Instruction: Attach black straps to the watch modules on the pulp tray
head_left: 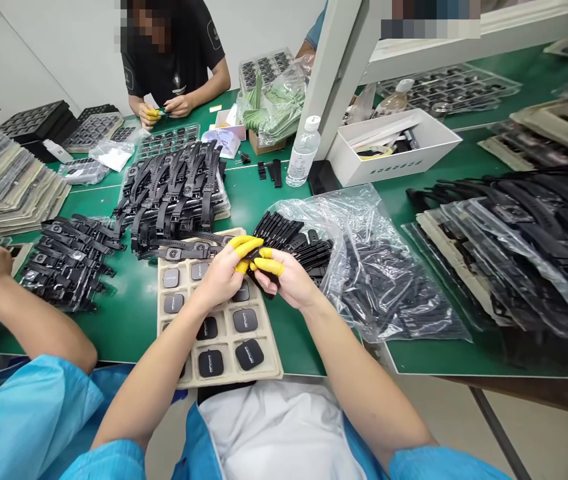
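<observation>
My left hand (229, 270) and my right hand (284, 272) meet over the upper right corner of a beige tray (277, 363). Yellow finger cots cover several of my fingertips. Pinched between both hands is a dark piece that looks like a black watch strap (265, 283), mostly hidden by the fingers. Square black watch faces (210, 363) lie in the tray's pockets below my left hand. Just beyond my hands is a fan of black straps (281, 230), spilling from a clear plastic bag (389, 287). An assembled watch (174, 253) lies across the tray's far edge.
Strapped watches (174, 193) are heaped ahead on the left, with more (64, 260) nearer. Stacked trays (514, 227) of watches stand right. A water bottle (304, 152) and white box (394, 147) sit behind the bag. A co-worker's forearm (39, 320) rests at left; another person works opposite.
</observation>
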Demonstrator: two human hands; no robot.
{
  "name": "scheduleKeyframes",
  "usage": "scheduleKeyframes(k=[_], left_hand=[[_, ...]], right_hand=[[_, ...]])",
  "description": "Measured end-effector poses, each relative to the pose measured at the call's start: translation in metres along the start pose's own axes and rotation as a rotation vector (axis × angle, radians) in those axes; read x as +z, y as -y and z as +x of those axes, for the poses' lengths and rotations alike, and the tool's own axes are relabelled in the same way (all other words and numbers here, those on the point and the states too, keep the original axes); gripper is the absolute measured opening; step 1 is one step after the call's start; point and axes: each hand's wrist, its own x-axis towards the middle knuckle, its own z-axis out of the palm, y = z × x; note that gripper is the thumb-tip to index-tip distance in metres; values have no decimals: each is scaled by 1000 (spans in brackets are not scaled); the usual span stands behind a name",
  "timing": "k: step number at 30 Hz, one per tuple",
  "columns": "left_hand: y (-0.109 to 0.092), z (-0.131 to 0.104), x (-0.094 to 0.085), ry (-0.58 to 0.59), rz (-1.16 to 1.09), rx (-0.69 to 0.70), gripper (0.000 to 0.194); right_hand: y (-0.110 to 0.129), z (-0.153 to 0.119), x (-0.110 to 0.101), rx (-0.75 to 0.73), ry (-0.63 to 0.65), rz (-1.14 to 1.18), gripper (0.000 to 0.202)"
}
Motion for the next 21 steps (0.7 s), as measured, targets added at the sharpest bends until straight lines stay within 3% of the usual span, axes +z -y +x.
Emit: scheduleKeyframes(k=[12, 21], left_hand=[[-2, -1, 0, 33, 36, 4, 54], [-11, 0, -6, 81, 39, 25, 48]], right_hand=[[1, 0, 1, 3, 17, 174, 32], [2, 1, 0, 18, 6, 164, 33]])
